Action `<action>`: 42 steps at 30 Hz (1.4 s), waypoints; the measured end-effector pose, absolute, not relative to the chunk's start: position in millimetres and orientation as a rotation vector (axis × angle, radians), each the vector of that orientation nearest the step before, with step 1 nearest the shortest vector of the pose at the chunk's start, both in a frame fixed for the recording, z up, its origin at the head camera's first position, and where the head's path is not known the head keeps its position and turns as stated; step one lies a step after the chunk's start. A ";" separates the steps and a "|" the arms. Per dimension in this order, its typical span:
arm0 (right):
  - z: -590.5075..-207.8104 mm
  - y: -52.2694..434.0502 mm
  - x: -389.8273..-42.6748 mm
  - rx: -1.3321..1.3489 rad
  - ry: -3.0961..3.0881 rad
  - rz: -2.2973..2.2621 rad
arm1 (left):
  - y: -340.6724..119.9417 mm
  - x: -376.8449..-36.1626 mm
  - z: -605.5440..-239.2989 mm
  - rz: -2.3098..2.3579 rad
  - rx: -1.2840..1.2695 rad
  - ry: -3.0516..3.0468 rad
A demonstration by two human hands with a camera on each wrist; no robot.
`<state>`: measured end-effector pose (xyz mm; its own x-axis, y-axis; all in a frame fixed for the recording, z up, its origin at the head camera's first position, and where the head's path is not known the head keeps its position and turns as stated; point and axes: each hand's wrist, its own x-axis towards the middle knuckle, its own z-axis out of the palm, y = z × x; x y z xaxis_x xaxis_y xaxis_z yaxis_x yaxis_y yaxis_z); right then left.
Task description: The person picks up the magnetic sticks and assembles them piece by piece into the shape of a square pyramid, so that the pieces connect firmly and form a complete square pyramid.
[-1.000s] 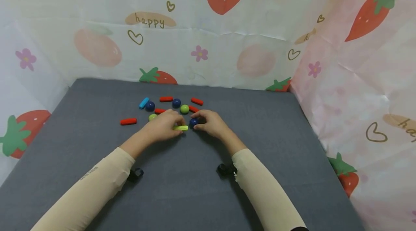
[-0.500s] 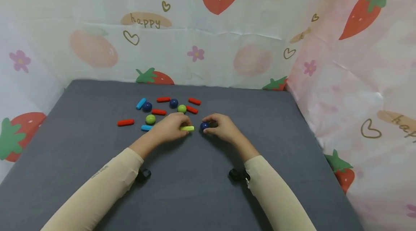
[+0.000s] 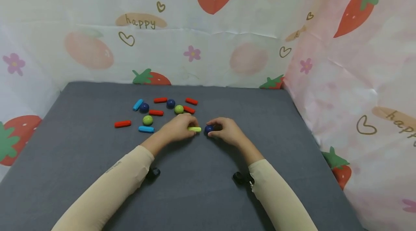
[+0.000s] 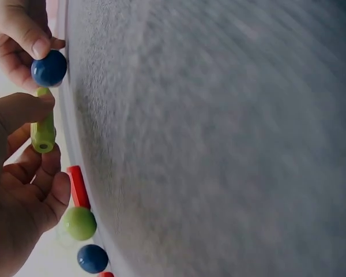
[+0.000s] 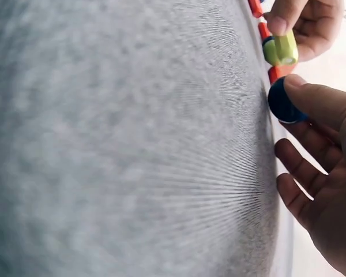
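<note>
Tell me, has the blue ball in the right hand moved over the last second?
Yes. The blue ball in the right hand has moved rightward and slightly nearer the camera, judged against the green ball lying just beyond the left hand.

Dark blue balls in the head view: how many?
3. The held ball is pinched by the right hand; the left ball is beside a light blue stick; the middle ball lies between a red stick and a green ball. The left hand could hide more.
</note>
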<state>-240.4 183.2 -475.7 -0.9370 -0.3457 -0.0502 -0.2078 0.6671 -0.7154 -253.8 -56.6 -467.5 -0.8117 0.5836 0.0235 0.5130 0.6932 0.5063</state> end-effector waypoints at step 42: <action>-484.6 184.6 -238.7 -0.426 2.685 -1.191 | -46.5 -260.4 -469.5 0.859 0.825 2.623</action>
